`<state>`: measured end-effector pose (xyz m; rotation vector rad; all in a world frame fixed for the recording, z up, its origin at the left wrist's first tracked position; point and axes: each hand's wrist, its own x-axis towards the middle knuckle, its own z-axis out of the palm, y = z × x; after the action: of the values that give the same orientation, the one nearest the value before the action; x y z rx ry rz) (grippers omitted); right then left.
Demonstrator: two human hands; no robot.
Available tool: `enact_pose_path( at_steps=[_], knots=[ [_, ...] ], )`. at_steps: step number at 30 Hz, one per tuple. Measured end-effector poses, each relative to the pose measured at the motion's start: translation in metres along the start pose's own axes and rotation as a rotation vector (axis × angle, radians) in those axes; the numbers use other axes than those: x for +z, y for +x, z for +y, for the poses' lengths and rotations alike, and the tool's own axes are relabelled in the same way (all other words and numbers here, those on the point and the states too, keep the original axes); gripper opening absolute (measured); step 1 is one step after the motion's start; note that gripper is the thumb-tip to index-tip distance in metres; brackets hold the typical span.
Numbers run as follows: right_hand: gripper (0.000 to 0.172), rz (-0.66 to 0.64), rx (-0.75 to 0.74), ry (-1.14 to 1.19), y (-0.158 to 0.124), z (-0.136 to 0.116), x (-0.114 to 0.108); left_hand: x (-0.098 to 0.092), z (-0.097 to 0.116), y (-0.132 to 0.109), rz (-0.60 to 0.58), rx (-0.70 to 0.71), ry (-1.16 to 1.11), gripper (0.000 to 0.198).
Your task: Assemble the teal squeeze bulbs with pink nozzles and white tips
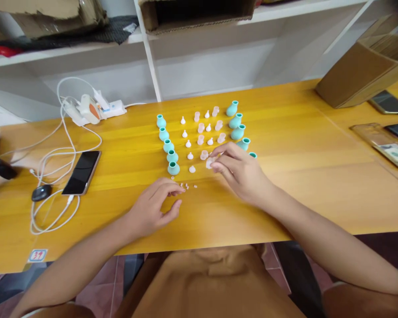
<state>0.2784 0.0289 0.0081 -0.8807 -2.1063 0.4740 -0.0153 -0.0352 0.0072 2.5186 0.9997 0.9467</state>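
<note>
1. Head view, near side: left hand (154,205) over the table (202,221). Thumb and forefinger parted by a wide gap; nothing seen between them.
2. Bits (195,186), small and pale: just beyond and to the right of the left fingertips. Nearest may touch them; cannot tell. Left is the nearer hand to these.
3. Right hand (240,172): narrow pinch, thumb and forefinger on a pale cup (209,163). Key relation: cup lies to the left of the grip, at the very fingertips, taken by its right edge. Long axis too blurred to read; cannot tell if its base meets the table.
4. Just beyond, slightly left: pink cup (204,155), upright, nearest of a column of four. Pale cup sits about in line with that column, at its near end. Cone (192,169) to the left of it, apart.
5. Left pots (173,168): five, in a column. Right pots (245,143): nearest partly behind the right hand.
6. Far back: power strip (116,109) at left, carton (365,66) at right, both well apart from the hands.
</note>
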Motion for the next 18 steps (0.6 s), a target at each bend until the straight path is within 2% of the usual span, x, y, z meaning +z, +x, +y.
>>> enact_pose_path(
  at_steps=[3, 7, 18],
  knots=[
    [0.042, -0.087, 0.026, -0.145, 0.001, 0.015, 0.001, 0.0, 0.0, 0.0, -0.014, 0.018, 0.007, 0.024],
    [0.044, -0.171, 0.045, -0.214, -0.004, 0.024, 0.012, -0.001, 0.0, 0.0, -0.056, 0.014, 0.024, 0.024],
    [0.044, -0.239, 0.074, -0.418, -0.005, 0.014, 0.014, -0.004, -0.002, 0.005, -0.082, 0.037, 0.083, 0.02]
  ],
)
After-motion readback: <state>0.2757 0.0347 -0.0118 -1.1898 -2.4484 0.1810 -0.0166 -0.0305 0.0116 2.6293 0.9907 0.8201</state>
